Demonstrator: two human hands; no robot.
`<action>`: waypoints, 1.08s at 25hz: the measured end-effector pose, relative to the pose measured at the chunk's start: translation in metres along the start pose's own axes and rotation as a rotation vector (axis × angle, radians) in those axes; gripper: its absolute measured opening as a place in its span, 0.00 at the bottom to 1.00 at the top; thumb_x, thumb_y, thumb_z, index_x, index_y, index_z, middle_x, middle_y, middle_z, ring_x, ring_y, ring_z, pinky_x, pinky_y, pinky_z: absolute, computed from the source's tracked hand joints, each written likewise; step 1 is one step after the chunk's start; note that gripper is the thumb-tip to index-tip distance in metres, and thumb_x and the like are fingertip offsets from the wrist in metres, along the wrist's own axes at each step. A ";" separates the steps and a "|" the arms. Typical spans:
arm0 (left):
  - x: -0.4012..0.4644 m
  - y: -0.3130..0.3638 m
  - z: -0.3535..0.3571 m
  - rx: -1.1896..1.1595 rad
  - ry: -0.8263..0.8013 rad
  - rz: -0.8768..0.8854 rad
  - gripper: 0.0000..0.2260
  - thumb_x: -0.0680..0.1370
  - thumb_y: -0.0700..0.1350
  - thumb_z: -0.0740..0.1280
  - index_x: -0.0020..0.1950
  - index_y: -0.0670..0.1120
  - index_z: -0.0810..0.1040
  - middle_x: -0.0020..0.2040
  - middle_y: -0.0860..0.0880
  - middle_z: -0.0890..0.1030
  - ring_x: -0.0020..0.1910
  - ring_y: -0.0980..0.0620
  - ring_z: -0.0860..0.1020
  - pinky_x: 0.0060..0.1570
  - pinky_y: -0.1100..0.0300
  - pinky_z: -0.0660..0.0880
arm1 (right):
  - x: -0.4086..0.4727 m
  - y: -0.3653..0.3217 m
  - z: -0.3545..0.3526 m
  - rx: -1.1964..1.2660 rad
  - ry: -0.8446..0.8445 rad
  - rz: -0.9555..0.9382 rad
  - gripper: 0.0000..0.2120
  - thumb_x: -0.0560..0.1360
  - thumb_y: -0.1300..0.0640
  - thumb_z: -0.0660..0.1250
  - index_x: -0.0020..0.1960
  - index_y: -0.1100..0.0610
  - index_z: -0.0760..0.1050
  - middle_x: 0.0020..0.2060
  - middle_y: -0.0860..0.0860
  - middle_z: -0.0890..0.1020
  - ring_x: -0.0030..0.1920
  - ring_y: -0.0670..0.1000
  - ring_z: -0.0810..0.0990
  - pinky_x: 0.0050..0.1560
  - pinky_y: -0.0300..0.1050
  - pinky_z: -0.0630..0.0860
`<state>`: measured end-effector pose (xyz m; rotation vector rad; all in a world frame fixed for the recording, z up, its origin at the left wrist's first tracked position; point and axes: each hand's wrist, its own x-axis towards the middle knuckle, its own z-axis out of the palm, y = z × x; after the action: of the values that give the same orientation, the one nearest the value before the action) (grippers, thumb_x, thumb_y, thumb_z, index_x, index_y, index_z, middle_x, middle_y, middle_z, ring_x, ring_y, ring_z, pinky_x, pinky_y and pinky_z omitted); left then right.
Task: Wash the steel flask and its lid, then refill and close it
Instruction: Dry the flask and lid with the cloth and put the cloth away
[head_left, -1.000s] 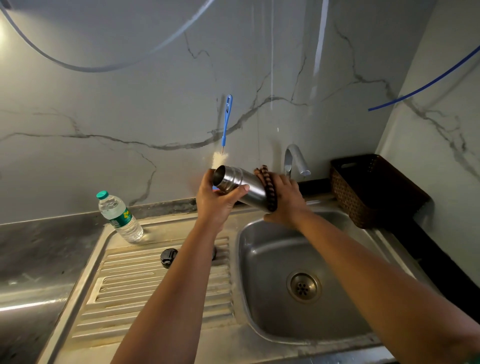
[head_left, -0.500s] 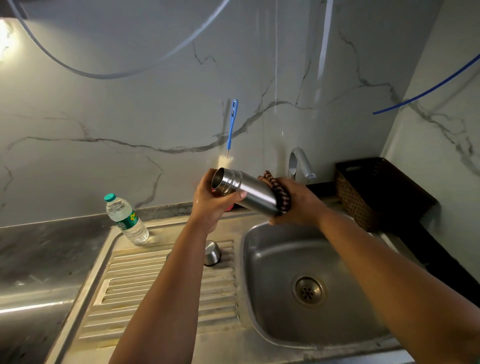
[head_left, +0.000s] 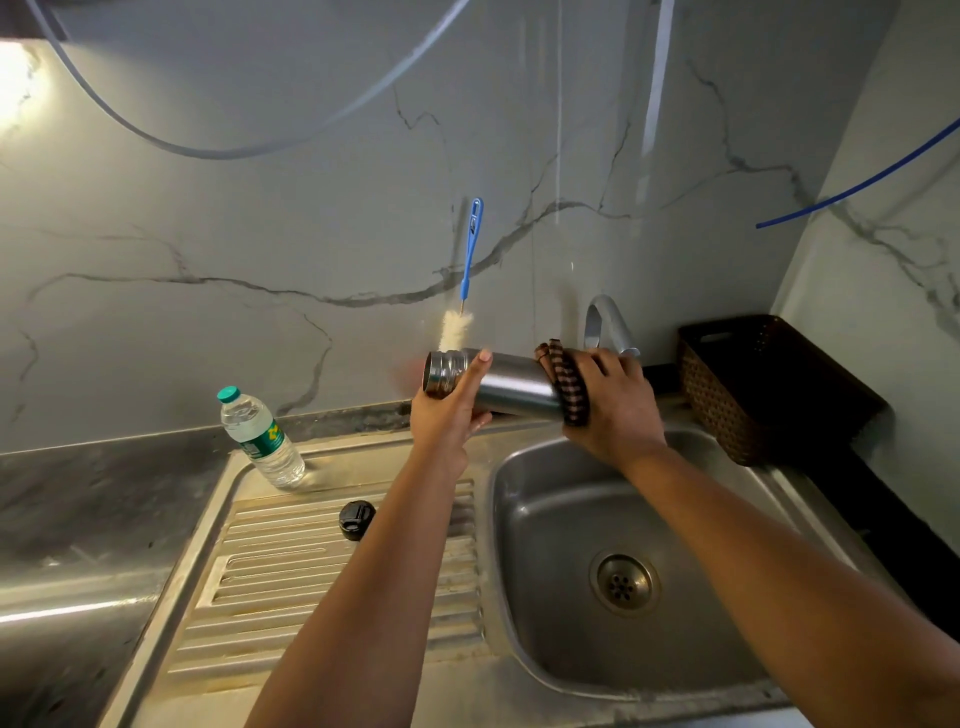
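The steel flask (head_left: 511, 382) lies on its side in the air above the sink's back rim, its open mouth pointing left. My left hand (head_left: 449, 410) grips it near the threaded neck. My right hand (head_left: 615, 402) presses a brown striped cloth (head_left: 566, 382) around the flask's base end. The black lid (head_left: 357, 517) rests on the ribbed drainboard (head_left: 291, 587), partly behind my left forearm. A small plastic water bottle (head_left: 260, 439) with a green cap stands at the drainboard's back left.
The sink basin (head_left: 550, 571) with its drain lies below my right arm, the tap (head_left: 605, 325) behind my right hand. A blue-handled bottle brush (head_left: 465, 280) leans on the marble wall. A dark woven basket (head_left: 753, 387) stands at the right.
My right hand with the cloth has slid along the flask toward its base. The black lid shows again on the drainboard beside my left forearm.
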<state>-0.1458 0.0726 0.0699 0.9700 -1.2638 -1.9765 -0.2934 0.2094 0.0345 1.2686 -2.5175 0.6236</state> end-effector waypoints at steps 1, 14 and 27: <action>0.000 -0.001 0.001 -0.050 0.013 0.001 0.31 0.64 0.52 0.80 0.63 0.47 0.73 0.58 0.45 0.79 0.57 0.46 0.79 0.50 0.52 0.82 | 0.000 0.000 0.000 -0.014 0.016 -0.019 0.38 0.65 0.44 0.72 0.71 0.49 0.61 0.64 0.51 0.71 0.65 0.59 0.69 0.64 0.59 0.71; 0.007 0.000 -0.019 0.182 -0.153 0.381 0.27 0.61 0.45 0.83 0.56 0.46 0.77 0.49 0.47 0.81 0.50 0.48 0.81 0.51 0.51 0.81 | 0.004 -0.035 -0.006 0.501 -0.074 -0.026 0.24 0.82 0.44 0.44 0.75 0.49 0.62 0.70 0.51 0.70 0.70 0.53 0.65 0.69 0.51 0.58; 0.006 0.008 -0.019 0.256 -0.218 0.450 0.28 0.59 0.49 0.82 0.55 0.45 0.77 0.49 0.47 0.81 0.48 0.52 0.82 0.45 0.60 0.80 | 0.024 -0.037 -0.028 0.680 -0.195 0.140 0.22 0.83 0.46 0.47 0.61 0.55 0.76 0.55 0.57 0.80 0.56 0.54 0.76 0.57 0.47 0.70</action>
<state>-0.1332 0.0556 0.0706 0.5234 -1.7161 -1.6236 -0.2768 0.1862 0.0781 1.4039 -2.6639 1.5551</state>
